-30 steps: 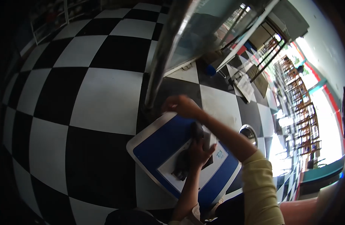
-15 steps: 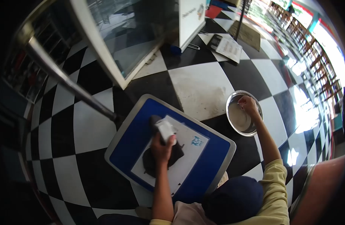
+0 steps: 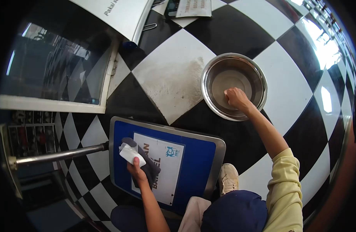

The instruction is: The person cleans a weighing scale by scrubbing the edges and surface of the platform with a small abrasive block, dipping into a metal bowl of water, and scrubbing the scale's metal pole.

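Observation:
My left hand (image 3: 137, 172) is closed around a white, block-like object (image 3: 131, 153), whose exact kind I cannot make out. A dark grey cloth (image 3: 150, 169) lies under and beside that hand, over a blue platform (image 3: 200, 159) with a metal border. Beneath the cloth, a white printed sheet (image 3: 173, 164) is partly covered. My right hand (image 3: 237, 98) reaches into a round steel bowl (image 3: 206, 85) holding cloudy liquid. Its fingers are curled together; whatever they may hold is hidden.
A metal pole (image 3: 65, 155) joins the platform's left side. A glass-panelled door (image 3: 50, 102) stands at upper left. The checkered floor has a brown-stained white tile (image 3: 172, 79). A shoe (image 3: 228, 178) is right of the platform; another printed sheet (image 3: 194, 7) lies at the top.
The camera view has turned and moved closer to the bowl and platform. My left hand has shifted toward the platform's pole side with the white object; my right hand stays at the bowl.

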### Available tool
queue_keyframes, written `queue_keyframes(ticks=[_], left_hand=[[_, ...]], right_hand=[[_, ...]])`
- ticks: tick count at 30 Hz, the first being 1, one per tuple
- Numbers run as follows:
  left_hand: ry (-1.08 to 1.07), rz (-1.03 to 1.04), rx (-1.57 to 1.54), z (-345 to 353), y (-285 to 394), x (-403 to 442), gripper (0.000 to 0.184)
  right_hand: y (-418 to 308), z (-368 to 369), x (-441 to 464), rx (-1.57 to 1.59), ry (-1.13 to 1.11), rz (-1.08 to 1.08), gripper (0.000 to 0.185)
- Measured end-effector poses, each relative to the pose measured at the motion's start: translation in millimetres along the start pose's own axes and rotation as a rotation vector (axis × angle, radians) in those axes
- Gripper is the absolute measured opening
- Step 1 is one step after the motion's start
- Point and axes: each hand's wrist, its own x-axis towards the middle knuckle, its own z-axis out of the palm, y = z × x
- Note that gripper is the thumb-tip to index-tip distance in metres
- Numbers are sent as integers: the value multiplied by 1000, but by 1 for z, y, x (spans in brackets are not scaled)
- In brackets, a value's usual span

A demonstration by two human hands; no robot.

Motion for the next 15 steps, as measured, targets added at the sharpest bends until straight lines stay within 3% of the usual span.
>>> queue_keyframes(ticks=[3, 10, 14, 15], left_hand=[[42, 22, 71, -2, -6, 1, 54], [122, 4, 216, 2, -8, -9, 58], [78, 116, 376, 8, -8, -16, 59], [141, 144, 427, 17, -7, -16, 66]], right_hand=[[-7, -14, -12, 66, 157, -19, 18], [-2, -10, -15, 83, 132, -58, 20], [-12, -15, -15, 74, 210, -65, 18], [-12, -13, -15, 62, 204, -71, 17]])
